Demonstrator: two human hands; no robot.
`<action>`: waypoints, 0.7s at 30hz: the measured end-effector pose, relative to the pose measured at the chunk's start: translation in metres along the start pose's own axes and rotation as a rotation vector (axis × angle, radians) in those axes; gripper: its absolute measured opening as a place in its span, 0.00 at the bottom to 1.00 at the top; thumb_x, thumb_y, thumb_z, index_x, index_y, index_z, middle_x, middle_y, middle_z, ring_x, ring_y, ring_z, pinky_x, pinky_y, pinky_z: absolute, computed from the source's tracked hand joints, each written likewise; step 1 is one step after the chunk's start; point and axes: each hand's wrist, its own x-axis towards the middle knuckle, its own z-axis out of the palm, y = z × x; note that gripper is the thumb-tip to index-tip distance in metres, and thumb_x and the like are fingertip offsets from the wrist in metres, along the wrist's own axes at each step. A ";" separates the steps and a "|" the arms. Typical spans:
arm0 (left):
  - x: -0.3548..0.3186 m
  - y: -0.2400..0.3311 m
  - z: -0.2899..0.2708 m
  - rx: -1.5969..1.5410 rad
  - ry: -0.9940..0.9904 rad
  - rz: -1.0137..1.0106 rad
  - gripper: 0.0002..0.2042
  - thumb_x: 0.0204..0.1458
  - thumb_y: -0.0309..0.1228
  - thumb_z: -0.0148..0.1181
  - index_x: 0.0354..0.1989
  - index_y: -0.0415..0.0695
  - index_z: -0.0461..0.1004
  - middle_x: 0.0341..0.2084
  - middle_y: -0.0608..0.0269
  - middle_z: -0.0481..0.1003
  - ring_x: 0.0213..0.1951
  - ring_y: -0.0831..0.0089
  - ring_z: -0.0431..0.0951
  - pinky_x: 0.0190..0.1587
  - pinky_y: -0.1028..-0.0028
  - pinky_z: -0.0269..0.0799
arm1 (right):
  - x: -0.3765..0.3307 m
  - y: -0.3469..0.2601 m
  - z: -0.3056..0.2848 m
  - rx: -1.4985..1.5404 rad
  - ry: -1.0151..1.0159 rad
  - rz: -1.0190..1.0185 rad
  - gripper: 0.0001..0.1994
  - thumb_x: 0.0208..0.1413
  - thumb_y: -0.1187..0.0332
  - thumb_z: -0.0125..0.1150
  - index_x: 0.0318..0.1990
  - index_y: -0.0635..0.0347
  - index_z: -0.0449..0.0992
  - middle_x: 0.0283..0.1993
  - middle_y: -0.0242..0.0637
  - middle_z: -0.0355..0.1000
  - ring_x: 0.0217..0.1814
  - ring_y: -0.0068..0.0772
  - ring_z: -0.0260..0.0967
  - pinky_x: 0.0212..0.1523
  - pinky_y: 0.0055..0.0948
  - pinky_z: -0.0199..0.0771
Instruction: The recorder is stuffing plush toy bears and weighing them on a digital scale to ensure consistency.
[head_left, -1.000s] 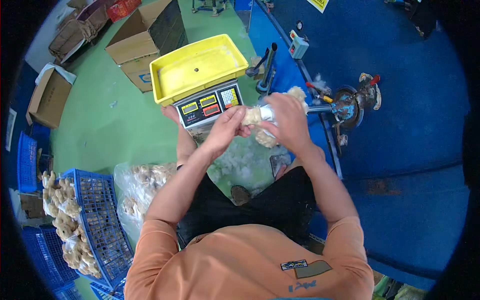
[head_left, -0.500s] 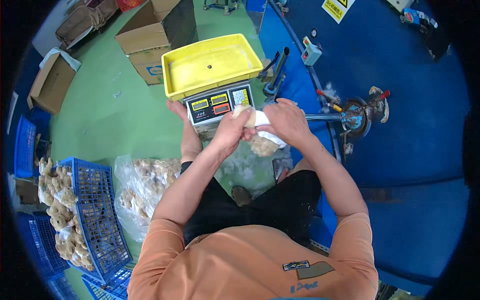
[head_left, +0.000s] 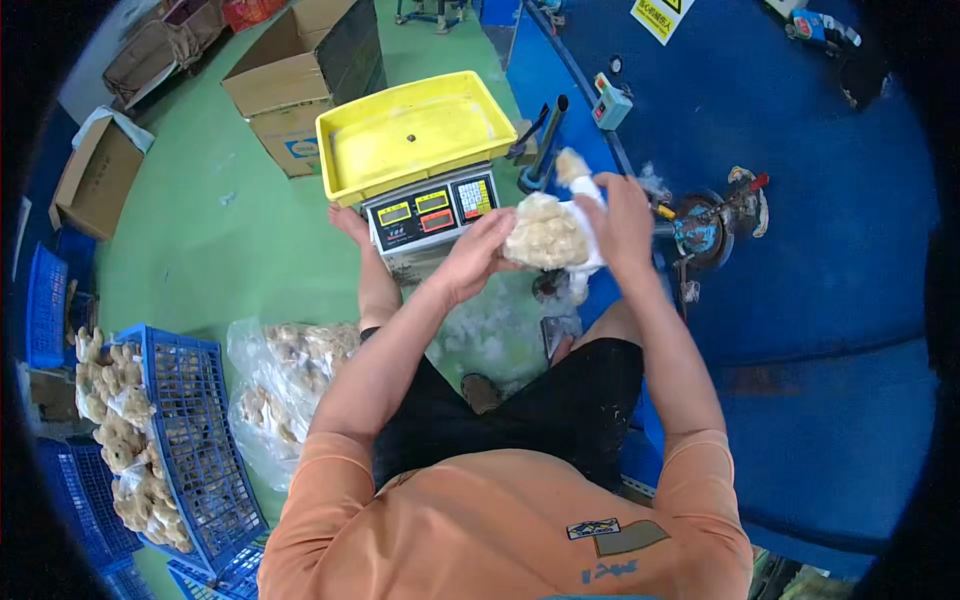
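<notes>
We hold a small clear bag of pale, knobbly ginger roots [head_left: 545, 236] in front of us, raised above our lap and not resting on anything. Our left hand [head_left: 478, 252] cups the bag from the side and below, its fingers [head_left: 492, 228] curled around the bulk, probably to carry the weight. Our right hand [head_left: 622, 215] grips the upper side, fingers closed over the white plastic where the bag's neck [head_left: 572, 165] is gathered and sticks up past them; this looks like a hold for keeping the mouth shut. Just beyond the left fingers stands a weighing scale [head_left: 432, 210] with a coloured display, and on it an empty yellow tray [head_left: 420, 132], near enough to reach without leaning. Just past the right fingers, a small blue machine with a round wheel and a red handle [head_left: 706, 222] sits on a blue counter [head_left: 820, 300]. Farther behind the left hand, on the green floor [head_left: 200, 240], lies a large clear sack of loose ginger [head_left: 282, 375], and beyond it blue plastic crates [head_left: 180, 440] with more ginger. Open cardboard boxes [head_left: 300, 80] stand well beyond the scale.
</notes>
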 end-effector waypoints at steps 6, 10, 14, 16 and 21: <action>-0.038 -0.046 -0.007 0.224 0.253 0.478 0.12 0.61 0.28 0.54 0.51 0.39 0.69 0.38 0.63 0.74 0.36 0.80 0.71 0.38 0.82 0.68 | -0.027 -0.060 0.018 0.373 0.068 -0.457 0.20 0.53 0.61 0.65 0.51 0.60 0.73 0.46 0.39 0.76 0.45 0.43 0.73 0.53 0.40 0.69; -0.051 -0.068 0.021 0.167 0.284 0.458 0.09 0.57 0.22 0.57 0.45 0.40 0.69 0.38 0.63 0.73 0.36 0.77 0.72 0.41 0.80 0.70 | -0.029 -0.026 0.011 0.228 0.005 -0.258 0.15 0.54 0.63 0.63 0.46 0.58 0.75 0.41 0.36 0.78 0.41 0.41 0.74 0.48 0.40 0.70; -0.047 -0.059 0.023 0.378 0.356 0.342 0.06 0.55 0.22 0.59 0.40 0.39 0.72 0.35 0.64 0.74 0.34 0.78 0.71 0.39 0.79 0.69 | -0.026 -0.049 0.020 0.415 -0.014 -0.285 0.12 0.54 0.63 0.62 0.43 0.57 0.76 0.38 0.34 0.78 0.39 0.41 0.74 0.47 0.40 0.71; -0.055 -0.057 0.034 0.540 0.336 0.345 0.04 0.53 0.22 0.60 0.36 0.39 0.74 0.31 0.65 0.74 0.32 0.78 0.70 0.37 0.78 0.68 | -0.027 -0.048 0.024 0.503 0.038 -0.340 0.11 0.54 0.64 0.61 0.42 0.56 0.77 0.37 0.33 0.78 0.38 0.41 0.74 0.45 0.40 0.71; -0.045 -0.083 0.051 0.603 0.101 0.435 0.06 0.60 0.28 0.54 0.37 0.41 0.76 0.32 0.63 0.74 0.31 0.75 0.72 0.37 0.75 0.69 | -0.032 0.019 0.016 0.313 0.111 -0.277 0.12 0.52 0.64 0.62 0.44 0.55 0.77 0.39 0.32 0.77 0.39 0.40 0.72 0.48 0.38 0.70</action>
